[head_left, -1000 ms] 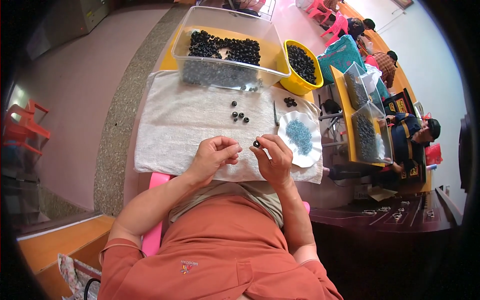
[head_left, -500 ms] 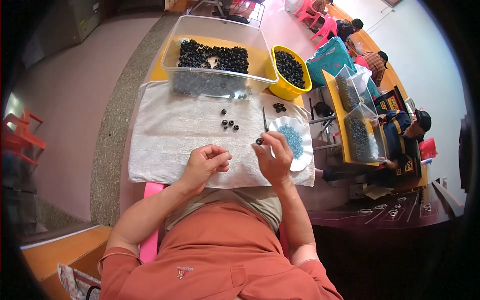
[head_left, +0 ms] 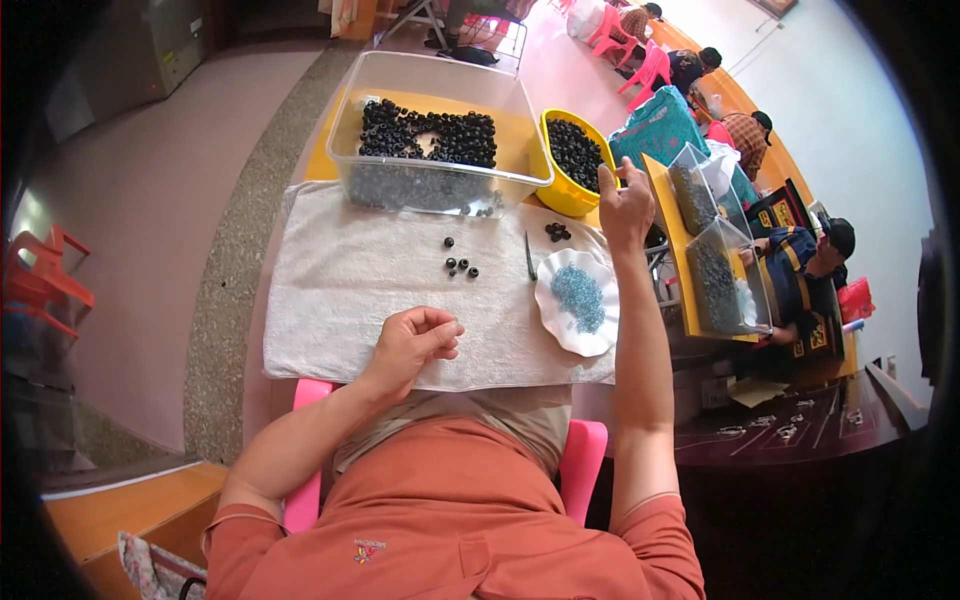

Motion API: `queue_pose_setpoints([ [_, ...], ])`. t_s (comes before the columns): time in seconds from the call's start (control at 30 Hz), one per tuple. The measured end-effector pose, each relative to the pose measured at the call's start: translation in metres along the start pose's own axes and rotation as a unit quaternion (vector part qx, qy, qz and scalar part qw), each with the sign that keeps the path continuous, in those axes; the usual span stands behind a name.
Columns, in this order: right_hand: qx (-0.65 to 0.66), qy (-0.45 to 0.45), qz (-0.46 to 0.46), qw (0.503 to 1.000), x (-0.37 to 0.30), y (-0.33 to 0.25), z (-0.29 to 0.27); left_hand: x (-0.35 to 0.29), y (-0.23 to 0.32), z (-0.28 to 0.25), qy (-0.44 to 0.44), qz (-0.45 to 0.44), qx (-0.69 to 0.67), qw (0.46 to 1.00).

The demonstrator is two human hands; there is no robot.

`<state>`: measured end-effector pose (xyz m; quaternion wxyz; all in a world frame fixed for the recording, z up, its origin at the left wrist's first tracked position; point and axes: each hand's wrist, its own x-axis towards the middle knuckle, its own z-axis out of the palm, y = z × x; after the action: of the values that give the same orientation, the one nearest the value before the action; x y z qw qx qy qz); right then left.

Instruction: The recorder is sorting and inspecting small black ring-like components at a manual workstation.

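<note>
— Where are the hands, going by the white towel (head_left: 350, 290)?

— The left hand (head_left: 415, 342) rests on its near edge, fingers curled shut; whether it holds anything I cannot tell. The right hand (head_left: 625, 205) is raised past its far right corner, beside the yellow bowl (head_left: 560, 190) of black rings, fingers loosely parted.

— Loose rings?

— A few black rings (head_left: 460, 264) lie mid-towel, well apart from both hands.
</note>
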<state>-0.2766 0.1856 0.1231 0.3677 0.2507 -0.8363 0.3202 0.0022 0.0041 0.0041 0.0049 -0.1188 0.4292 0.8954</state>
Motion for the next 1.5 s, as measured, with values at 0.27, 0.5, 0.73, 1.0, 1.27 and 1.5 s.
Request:
queue_pose_setpoints([
  [0.27, 0.044, -0.107, -0.013, 0.993, -0.04, 0.005, 0.007, 0.0, 0.005, -0.002, 0.006, 0.0, 0.014, 1.0],
  [0.5, 0.15, -0.356, 0.013, 0.922, -0.11, -0.056, 0.005, 0.0, 0.005, -0.001, 0.009, -0.012, 0.008, 1.0],
  [0.73, 0.066, -0.385, -0.068, 0.918, -0.127, -0.076, 0.022, -0.001, 0.003, 0.0, 0.014, -0.005, -0.009, 1.0],
  [1.0, 0.003, -0.382, -0.084, 0.92, -0.127, -0.093, 0.037, 0.0, 0.003, -0.003, 0.001, 0.002, -0.02, 1.0],
  [1.27, 0.01, -0.422, -0.09, 0.902, -0.127, -0.083, 0.047, -0.001, 0.005, 0.0, 0.006, -0.001, -0.021, 1.0],
  [1.5, 0.155, -0.315, -0.072, 0.934, -0.14, -0.083, 0.031, 0.001, 0.001, -0.002, -0.005, 0.006, -0.016, 1.0],
])
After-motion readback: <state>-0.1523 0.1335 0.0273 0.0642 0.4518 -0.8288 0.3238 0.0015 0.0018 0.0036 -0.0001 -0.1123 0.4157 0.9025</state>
